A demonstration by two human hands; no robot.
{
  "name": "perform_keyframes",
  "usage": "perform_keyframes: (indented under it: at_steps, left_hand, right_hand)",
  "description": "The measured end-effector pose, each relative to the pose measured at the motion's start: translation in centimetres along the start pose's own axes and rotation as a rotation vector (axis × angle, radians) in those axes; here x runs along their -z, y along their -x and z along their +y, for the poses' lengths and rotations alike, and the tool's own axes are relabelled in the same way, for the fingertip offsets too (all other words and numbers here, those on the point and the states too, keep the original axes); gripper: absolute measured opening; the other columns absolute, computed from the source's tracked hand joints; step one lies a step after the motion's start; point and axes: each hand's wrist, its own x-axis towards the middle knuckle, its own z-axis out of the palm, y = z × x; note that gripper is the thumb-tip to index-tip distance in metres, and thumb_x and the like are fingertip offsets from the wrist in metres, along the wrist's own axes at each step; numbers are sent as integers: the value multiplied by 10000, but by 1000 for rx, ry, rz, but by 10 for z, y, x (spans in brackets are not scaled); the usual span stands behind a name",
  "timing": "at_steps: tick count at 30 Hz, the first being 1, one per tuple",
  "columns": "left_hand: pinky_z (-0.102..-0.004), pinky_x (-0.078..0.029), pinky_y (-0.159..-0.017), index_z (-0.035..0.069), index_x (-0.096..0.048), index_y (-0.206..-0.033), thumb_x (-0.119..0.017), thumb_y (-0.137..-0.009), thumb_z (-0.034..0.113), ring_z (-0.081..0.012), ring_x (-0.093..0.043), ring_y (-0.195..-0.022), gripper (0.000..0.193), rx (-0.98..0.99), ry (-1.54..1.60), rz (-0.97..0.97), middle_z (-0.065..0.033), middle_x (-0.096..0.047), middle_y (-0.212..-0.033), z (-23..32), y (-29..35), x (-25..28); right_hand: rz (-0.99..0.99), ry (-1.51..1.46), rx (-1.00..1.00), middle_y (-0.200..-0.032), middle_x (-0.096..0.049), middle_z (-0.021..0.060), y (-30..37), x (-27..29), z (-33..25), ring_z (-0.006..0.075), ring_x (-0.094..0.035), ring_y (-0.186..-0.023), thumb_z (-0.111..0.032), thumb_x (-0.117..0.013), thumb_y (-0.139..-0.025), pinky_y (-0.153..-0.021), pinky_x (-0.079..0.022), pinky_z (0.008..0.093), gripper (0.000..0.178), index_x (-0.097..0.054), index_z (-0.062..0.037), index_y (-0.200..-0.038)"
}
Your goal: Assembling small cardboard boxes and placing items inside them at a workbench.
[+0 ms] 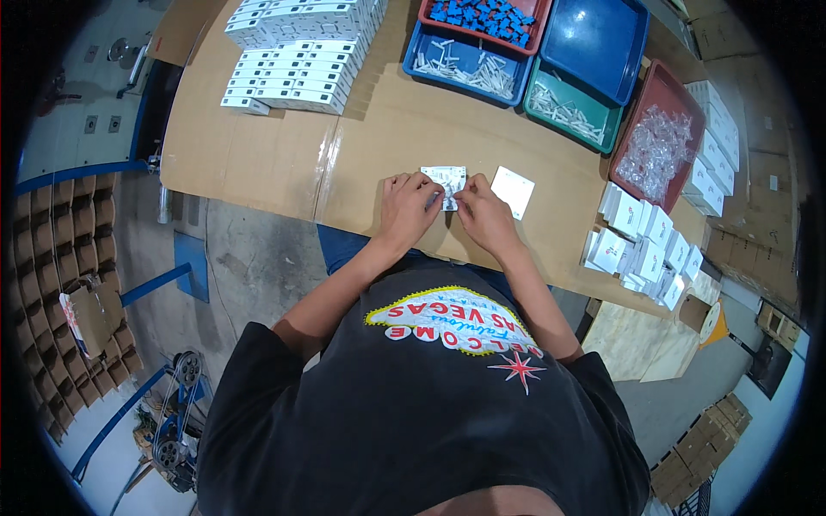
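Observation:
A small white printed sheet or packet lies on the cardboard-covered table between my hands; I cannot tell which of the two it is. At its left edge is my left hand, fingers bent and closed on it. My right hand pinches its lower right side, thumb and forefinger pressed together. Fingers partly hide the lower half, where something pale and shiny shows. Just right of my right hand, a flat white square card or box rests on the table.
White boxes stand stacked at the far left. Far right are a red tray of blue pieces, blue and green trays of white sticks, another blue tray, and a red tray of clear plastic pieces. Folded leaflets lie nearer.

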Motion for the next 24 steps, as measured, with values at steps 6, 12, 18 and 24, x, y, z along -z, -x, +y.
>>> perform_keyframes:
  at_steps: [6, 12, 18, 24]
  left_hand:
    - [-412, -414, -914, 151, -784, -968, -794, -867, 199, -234, -654, -975, 112, 8, 38, 9, -9, -708, -982, -2, 1, 0]
    - [-410, -414, -914, 150, -778, -967, -792, -865, 191, -231, -659, -976, 111, 44, 58, 2, -5, -716, -991, 0, 1, -1]
    - [-422, -408, -928, 147, -774, -958, -787, -859, 191, -238, -658, -982, 109, 35, 72, 2, -17, -712, -980, -1, 2, 0]
    - [-422, -406, -935, 131, -748, -996, -798, -842, 179, -250, -659, -991, 168, 34, 91, 20, -28, -710, -974, -3, 4, -1]
  right_hand:
    - [-6, 25, 30, -1110, -631, 74, 2, -1, 5, 295, -726, -915, -94, -685, -933, -783, -589, 422, 177, -775, -93, -1086]
    - [101, -45, 35, -1052, -652, 68, 0, -3, 3, 292, -726, -887, -96, -708, -909, -756, -587, 416, 186, -785, -101, -1078]
    - [89, 30, -20, -1053, -651, 81, -5, -5, 4, 294, -719, -915, -126, -734, -886, -745, -584, 442, 196, -787, -86, -1070]
    - [71, 76, -76, -1099, -637, 85, -9, -7, -3, 302, -715, -967, -155, -743, -871, -765, -586, 452, 212, -776, -81, -1067]
